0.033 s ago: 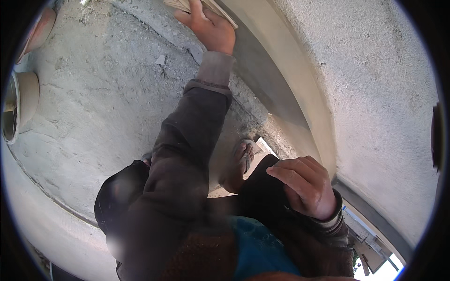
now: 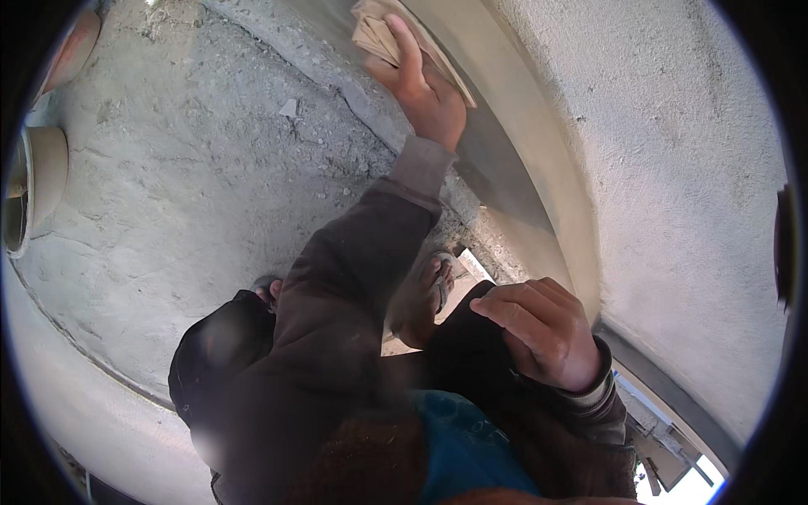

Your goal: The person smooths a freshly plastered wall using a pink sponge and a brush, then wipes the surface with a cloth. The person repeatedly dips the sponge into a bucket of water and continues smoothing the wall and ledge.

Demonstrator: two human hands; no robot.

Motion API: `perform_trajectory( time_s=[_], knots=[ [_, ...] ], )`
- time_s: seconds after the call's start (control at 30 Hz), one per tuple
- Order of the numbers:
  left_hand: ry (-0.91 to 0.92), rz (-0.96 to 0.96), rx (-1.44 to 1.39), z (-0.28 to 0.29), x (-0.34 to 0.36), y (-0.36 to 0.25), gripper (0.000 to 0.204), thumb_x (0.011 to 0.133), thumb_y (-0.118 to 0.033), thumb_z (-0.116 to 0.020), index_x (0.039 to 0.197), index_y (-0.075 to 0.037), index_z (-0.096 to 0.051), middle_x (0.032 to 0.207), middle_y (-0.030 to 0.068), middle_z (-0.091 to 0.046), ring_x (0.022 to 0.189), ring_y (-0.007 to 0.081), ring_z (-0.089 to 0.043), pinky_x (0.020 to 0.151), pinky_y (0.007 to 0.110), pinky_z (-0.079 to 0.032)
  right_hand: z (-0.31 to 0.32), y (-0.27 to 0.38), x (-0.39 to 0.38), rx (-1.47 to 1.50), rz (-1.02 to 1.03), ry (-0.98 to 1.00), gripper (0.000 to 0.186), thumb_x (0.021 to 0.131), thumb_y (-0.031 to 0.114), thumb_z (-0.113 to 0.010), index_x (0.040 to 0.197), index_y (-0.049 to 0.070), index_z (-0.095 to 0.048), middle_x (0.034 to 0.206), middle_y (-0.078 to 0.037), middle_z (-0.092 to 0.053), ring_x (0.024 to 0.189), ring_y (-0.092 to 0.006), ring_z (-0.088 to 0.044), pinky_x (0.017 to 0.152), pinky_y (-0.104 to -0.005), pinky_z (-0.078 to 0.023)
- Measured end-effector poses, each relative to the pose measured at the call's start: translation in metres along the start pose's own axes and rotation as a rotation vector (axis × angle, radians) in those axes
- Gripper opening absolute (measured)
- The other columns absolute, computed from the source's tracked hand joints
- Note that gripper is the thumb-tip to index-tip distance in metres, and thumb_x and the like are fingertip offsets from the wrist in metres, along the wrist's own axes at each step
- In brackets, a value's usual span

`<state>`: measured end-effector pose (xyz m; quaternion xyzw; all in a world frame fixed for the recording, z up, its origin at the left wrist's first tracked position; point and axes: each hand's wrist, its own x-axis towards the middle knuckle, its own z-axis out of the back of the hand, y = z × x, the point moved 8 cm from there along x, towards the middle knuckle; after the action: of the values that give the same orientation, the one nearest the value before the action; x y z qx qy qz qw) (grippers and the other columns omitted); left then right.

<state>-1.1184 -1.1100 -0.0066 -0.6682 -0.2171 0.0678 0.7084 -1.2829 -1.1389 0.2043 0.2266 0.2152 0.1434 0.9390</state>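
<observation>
My left hand (image 2: 429,97) reaches far forward and is closed on a folded beige cloth (image 2: 376,34). The cloth lies against a smooth, damp-looking grey plaster band (image 2: 505,172) at the foot of the wall, one finger stretched along it. My right hand (image 2: 551,332) is held low on the right, by my dark-trousered knee (image 2: 463,324). Its fingers are curled together, and nothing shows in them.
A pale rough wall (image 2: 673,151) rises on the right above a beige ledge (image 2: 539,109). Rough grey concrete floor (image 2: 168,185) with loose chips spreads to the left. A round bucket-like container (image 2: 49,172) lies at the far left. My sandalled foot (image 2: 439,278) stands near the band.
My left hand has slid with the cloth to the right and nearer to me along the plaster band. The right hand has barely moved.
</observation>
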Motion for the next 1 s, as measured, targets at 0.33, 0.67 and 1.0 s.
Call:
perform_trajectory(
  time_s=[0.33, 0.67, 1.0],
  knots=[
    [-0.056, -0.006, -0.260, 0.007, 0.035, -0.001, 0.069, 0.093, 0.004, -0.039, 0.161, -0.007, -0.034, 0.133, 0.0266, -0.035, 0.124, 0.0392, -0.043, 0.113, 0.045, -0.032, -0.013, -0.001, 0.020, -0.002, 0.001, 0.051, 0.050, 0.071, -0.006, -0.071, 0.119, 0.005, -0.070, 0.102, -0.008, -0.071, 0.082, -0.0266, -0.070, 0.068, -0.0391, -0.054],
    [-0.009, 0.009, -0.321, -0.009, -0.008, -0.006, 0.068, 0.090, 0.013, -0.039, 0.156, -0.005, -0.042, 0.142, 0.0272, -0.040, 0.127, 0.0382, -0.048, 0.107, 0.041, -0.040, -0.015, 0.001, 0.034, 0.020, -0.046, 0.098, 0.048, 0.075, -0.003, -0.071, 0.122, 0.006, -0.069, 0.100, -0.009, -0.070, 0.080, -0.0269, -0.069, 0.068, -0.0380, -0.054],
    [0.044, 0.145, -0.350, -0.017, -0.047, 0.000, 0.073, 0.094, 0.004, -0.040, 0.164, -0.003, -0.021, 0.159, 0.0350, -0.027, 0.148, 0.0437, -0.033, 0.121, 0.045, -0.030, -0.018, -0.003, 0.044, 0.013, -0.053, 0.113, 0.047, 0.077, -0.002, -0.071, 0.123, 0.007, -0.070, 0.102, -0.008, -0.071, 0.081, -0.0271, -0.069, 0.070, -0.0382, -0.055]
  ],
)
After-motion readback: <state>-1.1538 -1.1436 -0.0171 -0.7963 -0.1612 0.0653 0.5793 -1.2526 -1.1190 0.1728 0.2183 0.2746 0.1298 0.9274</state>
